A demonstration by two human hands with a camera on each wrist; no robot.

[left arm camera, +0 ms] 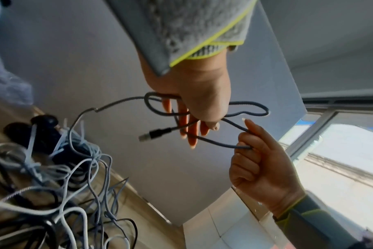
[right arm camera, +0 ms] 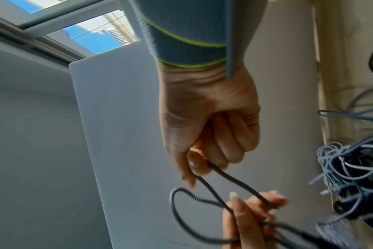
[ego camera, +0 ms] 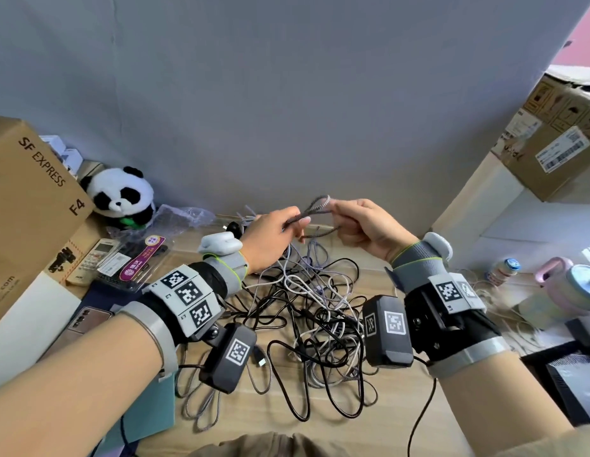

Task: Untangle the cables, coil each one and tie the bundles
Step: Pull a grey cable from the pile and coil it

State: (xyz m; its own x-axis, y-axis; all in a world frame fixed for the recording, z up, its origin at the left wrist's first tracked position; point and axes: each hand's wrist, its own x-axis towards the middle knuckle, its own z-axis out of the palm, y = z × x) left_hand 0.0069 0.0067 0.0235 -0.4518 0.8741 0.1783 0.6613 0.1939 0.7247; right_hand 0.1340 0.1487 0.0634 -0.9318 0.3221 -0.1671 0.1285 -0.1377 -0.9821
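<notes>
Cluttered home desk (ego camera: 241, 420), plush panda (ego camera: 122, 194)

A grey-blue backdrop board (ego camera: 287, 103) stands behind a light wooden bench (ego camera: 241, 420). To the right is a white wall (ego camera: 478, 199), and a strip of pink wall (ego camera: 583, 44) shows above it. Daylight enters through a metal-framed window (left arm camera: 322, 124) beside the board.

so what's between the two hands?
Only the braided cable, looped from left hand to right hand, clear of the cable pile; head view.
</notes>
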